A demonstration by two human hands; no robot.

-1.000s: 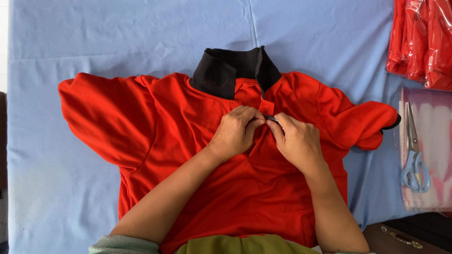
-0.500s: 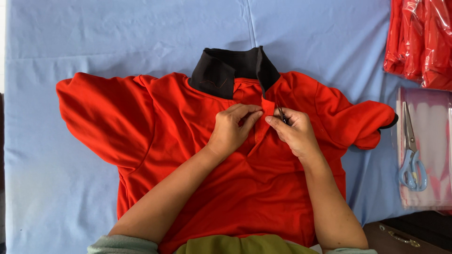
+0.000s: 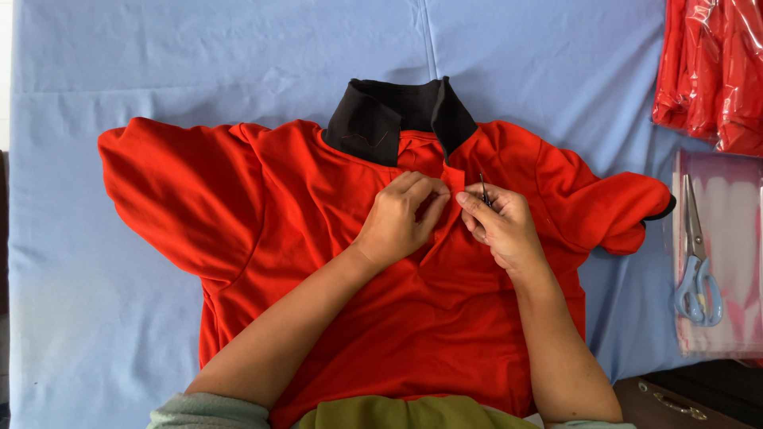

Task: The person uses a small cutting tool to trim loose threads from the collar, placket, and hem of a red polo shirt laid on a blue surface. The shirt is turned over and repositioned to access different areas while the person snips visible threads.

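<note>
A red polo shirt (image 3: 302, 238) with a black collar (image 3: 381, 115) lies flat, front up, on a blue cloth. My left hand (image 3: 401, 218) presses and pinches the shirt's placket just below the collar. My right hand (image 3: 501, 226) sits to the right of the placket and holds a small thin dark tool (image 3: 482, 189), likely a thread snip, pointing up between its fingers. Both hands are close together over the chest of the shirt.
The blue cloth (image 3: 119, 334) covers the work surface. Blue-handled scissors (image 3: 697, 270) lie on a stack of clear plastic bags (image 3: 727, 199) at the right. Red garments in plastic wrap (image 3: 715, 63) are piled at top right. A dark case (image 3: 683, 401) sits at bottom right.
My right hand has drawn away from the left one, to the right of the placket, with the small tool now raised. The left hand stays on the placket.
</note>
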